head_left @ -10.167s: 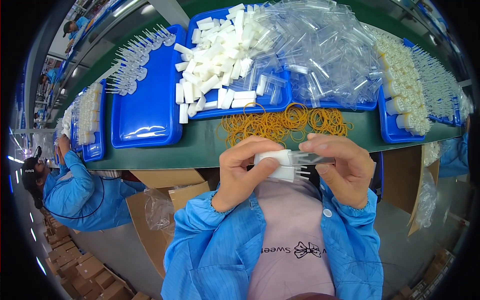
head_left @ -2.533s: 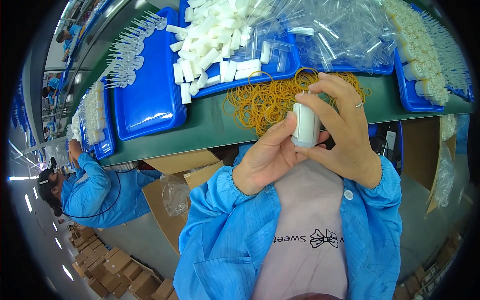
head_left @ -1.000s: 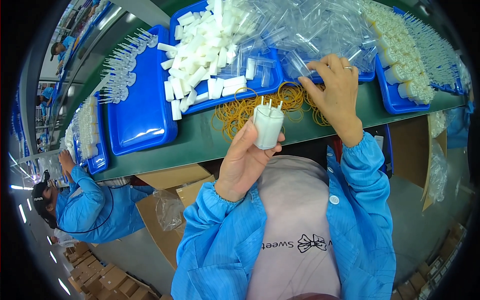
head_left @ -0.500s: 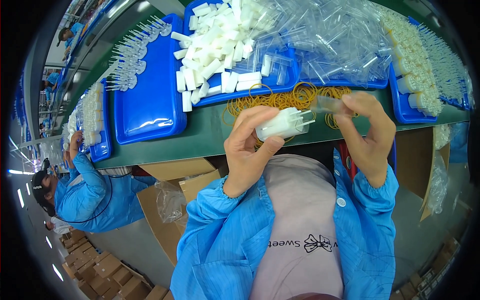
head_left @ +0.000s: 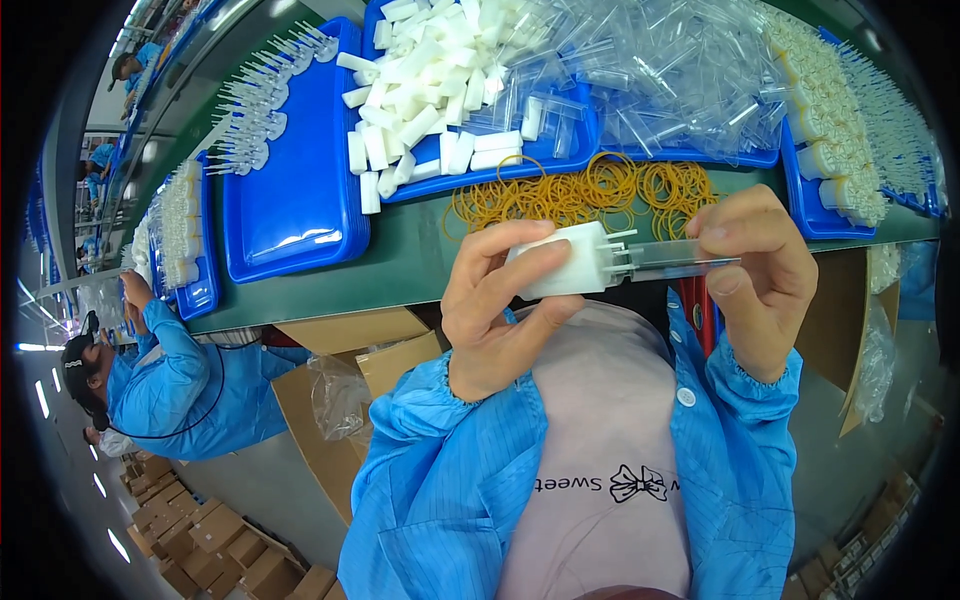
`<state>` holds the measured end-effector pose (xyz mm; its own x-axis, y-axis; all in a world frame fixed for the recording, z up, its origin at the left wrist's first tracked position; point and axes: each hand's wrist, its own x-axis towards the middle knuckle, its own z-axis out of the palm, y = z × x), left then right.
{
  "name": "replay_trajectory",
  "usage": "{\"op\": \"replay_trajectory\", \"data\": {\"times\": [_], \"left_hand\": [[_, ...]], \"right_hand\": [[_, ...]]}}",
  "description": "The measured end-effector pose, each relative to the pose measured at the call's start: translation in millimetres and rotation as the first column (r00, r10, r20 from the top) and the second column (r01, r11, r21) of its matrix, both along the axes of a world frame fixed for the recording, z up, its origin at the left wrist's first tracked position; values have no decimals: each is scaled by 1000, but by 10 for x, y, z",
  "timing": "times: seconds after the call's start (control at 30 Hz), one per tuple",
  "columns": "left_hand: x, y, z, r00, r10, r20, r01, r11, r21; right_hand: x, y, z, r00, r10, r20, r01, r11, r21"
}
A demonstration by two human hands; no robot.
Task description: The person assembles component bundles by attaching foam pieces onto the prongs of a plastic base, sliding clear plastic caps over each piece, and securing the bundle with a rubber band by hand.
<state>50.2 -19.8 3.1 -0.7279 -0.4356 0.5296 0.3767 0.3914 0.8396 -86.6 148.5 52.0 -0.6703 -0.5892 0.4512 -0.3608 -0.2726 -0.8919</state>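
My left hand is closed round a white plastic piece, a short block with several thin white prongs pointing right. In my right hand a clear plastic tube is pinched between thumb and fingers. It lies level, its left end at the prongs; whether any prong is inside it I cannot tell for sure. Just beyond both hands a pile of yellow-brown rubber bands lies on the green table.
Blue trays at the back hold white blocks and clear tubes. A blue tray with pronged white pieces stands left; another tray of finished-looking pieces stands right. Open cartons sit below the edge. A co-worker works at far left.
My right hand has brought the clear tube down and turned it level against the prongs. My left hand has turned the white piece so its prongs point right.
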Motion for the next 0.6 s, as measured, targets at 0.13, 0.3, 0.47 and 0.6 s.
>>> {"op": "replay_trajectory", "data": {"times": [0.13,0.3,0.47,0.6], "left_hand": [[-4,4,25,1000,7,-1,-7,1000,-28],[-6,-25,47,1000,30,3,-30,991,-129],[-14,-19,19,997,79,-7,-80,993,-92],[-16,-14,26,995,94,-31,-96,993,-65]], "right_hand": [[-22,-26,11,999,-4,-50,7,997,72],[-8,-62,100,993,23,-117,3,978,210],[-4,-56,26,996,-78,-34,80,996,49],[-6,-64,73,994,-90,66,84,993,88]]}}
